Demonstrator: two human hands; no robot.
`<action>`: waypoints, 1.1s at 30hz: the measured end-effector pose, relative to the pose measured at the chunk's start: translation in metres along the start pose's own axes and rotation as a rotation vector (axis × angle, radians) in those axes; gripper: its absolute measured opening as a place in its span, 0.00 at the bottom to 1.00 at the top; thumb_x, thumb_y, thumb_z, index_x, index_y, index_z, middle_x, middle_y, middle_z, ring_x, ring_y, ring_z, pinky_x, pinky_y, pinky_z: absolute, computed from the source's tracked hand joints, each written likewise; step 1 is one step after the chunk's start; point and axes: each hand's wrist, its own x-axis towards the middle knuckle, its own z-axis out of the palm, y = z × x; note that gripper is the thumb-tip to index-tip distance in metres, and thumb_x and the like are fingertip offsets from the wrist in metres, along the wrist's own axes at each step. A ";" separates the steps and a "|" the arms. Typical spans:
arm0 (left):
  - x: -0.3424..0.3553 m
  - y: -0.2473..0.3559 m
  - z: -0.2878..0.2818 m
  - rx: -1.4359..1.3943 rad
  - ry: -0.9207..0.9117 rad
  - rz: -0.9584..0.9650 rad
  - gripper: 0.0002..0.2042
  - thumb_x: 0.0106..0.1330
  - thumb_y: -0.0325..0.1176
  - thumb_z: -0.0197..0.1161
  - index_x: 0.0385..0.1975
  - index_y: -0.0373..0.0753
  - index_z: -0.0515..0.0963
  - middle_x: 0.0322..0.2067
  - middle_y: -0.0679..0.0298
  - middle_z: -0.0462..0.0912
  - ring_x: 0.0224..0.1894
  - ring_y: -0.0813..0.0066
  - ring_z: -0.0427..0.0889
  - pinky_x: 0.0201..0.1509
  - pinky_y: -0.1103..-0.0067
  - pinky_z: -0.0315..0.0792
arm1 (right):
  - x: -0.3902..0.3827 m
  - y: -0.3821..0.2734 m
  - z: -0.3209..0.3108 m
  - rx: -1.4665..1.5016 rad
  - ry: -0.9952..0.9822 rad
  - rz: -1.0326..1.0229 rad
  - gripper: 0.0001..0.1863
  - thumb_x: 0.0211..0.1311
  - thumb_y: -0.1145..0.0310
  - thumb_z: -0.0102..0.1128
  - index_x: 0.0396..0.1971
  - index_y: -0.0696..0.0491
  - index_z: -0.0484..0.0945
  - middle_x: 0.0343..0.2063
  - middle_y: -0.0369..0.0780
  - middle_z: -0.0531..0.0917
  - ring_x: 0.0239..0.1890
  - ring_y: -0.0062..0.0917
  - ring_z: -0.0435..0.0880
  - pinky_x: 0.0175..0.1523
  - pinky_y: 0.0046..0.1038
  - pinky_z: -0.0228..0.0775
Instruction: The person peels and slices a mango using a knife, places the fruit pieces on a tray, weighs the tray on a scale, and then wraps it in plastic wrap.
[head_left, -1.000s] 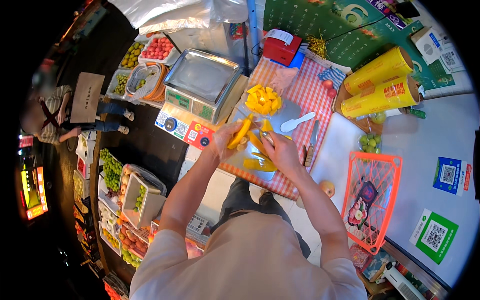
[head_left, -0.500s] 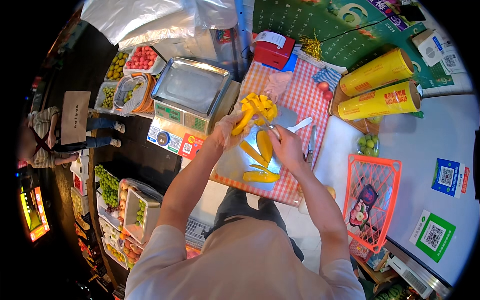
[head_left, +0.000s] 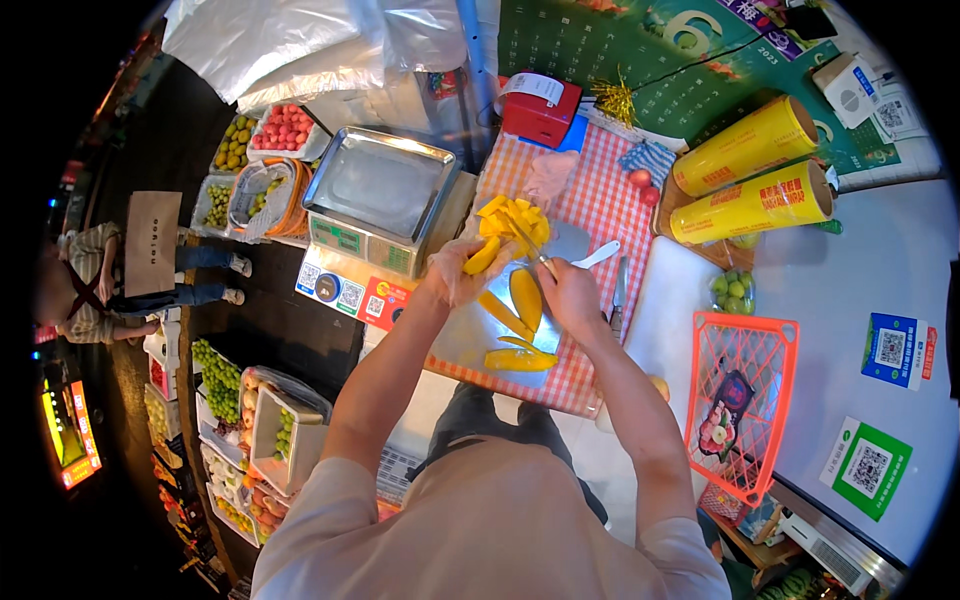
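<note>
Head view shows inward-angled forearms [head_left: 392, 362], left hand [head_left: 456, 274] clamped on mango slice [head_left: 482, 256], right hand [head_left: 572, 296] clamped on knife [head_left: 526, 242].

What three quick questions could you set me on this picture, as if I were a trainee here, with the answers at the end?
1. Pick one. The right hand holds: A, a white spatula; B, a knife.
2. True or false: the weighing scale stands further left than the orange basket.
3. What colour is the fruit piece in the left hand?

Key: 1, B. 2, true. 3, yellow.
</note>
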 end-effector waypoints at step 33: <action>-0.030 -0.005 0.044 0.455 0.150 0.051 0.32 0.79 0.53 0.34 0.67 0.28 0.58 0.63 0.46 0.69 0.65 0.60 0.71 0.70 0.71 0.66 | -0.027 0.009 -0.039 0.071 0.104 0.202 0.15 0.65 0.58 0.61 0.33 0.56 0.82 0.23 0.50 0.83 0.27 0.46 0.84 0.34 0.44 0.75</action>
